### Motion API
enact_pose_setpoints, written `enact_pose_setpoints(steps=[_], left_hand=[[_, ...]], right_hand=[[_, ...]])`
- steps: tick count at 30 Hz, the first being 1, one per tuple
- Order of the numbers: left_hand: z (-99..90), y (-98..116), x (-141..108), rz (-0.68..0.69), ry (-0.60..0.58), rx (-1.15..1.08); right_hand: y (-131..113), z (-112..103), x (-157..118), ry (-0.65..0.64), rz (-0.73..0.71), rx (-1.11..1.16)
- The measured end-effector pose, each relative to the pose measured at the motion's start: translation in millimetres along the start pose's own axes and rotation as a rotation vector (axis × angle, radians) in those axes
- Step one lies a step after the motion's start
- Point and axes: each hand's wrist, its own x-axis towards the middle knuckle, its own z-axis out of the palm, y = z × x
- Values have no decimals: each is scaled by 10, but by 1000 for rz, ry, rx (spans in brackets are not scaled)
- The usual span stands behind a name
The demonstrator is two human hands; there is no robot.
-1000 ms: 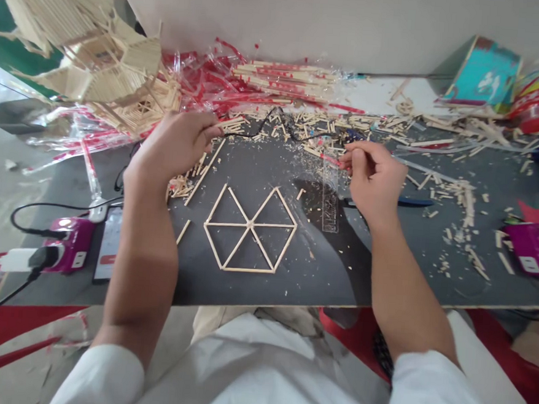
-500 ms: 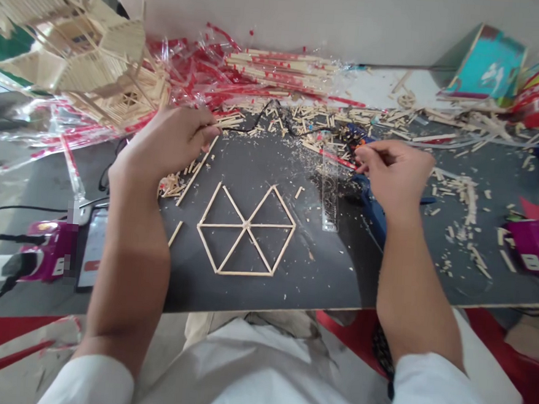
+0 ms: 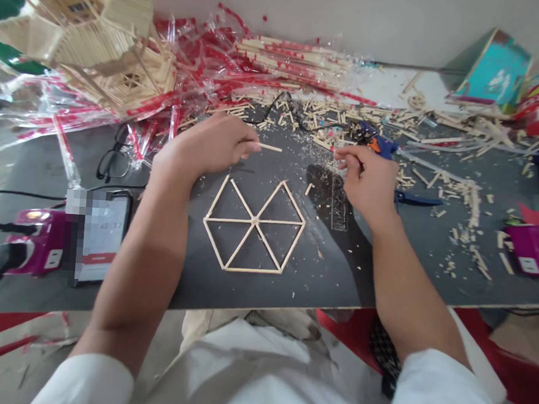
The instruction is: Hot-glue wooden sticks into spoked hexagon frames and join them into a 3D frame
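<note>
My left hand (image 3: 225, 140) is closed in a pinch on a thin wooden stick (image 3: 271, 147), whose free end points right above the dark tabletop. Below it lies a hexagonal frame (image 3: 254, 221) of similar sticks, with spokes meeting at the middle and its top side open between two corners. My right hand (image 3: 367, 179) has thumb and fingertips pressed together; what they hold, if anything, I cannot make out. Right beside those fingers lies a clear ruler (image 3: 339, 210), its upper end close to the fingertips. A short stick piece (image 3: 310, 189) rests between frame and ruler.
Stick scraps and red-striped plastic wrappers (image 3: 200, 68) cover the back. A blue glue gun (image 3: 380, 143) and blue-handled tool (image 3: 417, 200) sit behind my right hand. At left are a large stick model (image 3: 100, 48), glasses (image 3: 114, 161), a phone (image 3: 105, 233) and a purple power block (image 3: 40, 241).
My left hand has moved right, away from the scrap pile, and a stick now shows in its fingers. My right hand has shifted left, towards the ruler's upper end.
</note>
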Motion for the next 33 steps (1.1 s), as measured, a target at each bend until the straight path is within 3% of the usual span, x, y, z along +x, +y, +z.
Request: enact_pose_setpoints(steps=[3,7,11,17,23,27,33], left_hand=[[37,58,6,25,13,-9],[84,168,-17,25,35,-5],[99,217,-91,7,48,41],[112,211,-431,-166,242,26],[484,188,-790,-385,231,12],[680,115,-844,-419,228,-75],[703,51,-811,-396,254,-150]], right_hand=[[-255,66,16,-11,-123,57],[-684,214,100,-153,-306,146],[-913,385,219,-248,-331,148],[-900,564,245,-325,-240,150],[-867,669,190,-458,-214,119],[-859,698,185,-510,-236,88],[-871,702,173,-540,-256,76]])
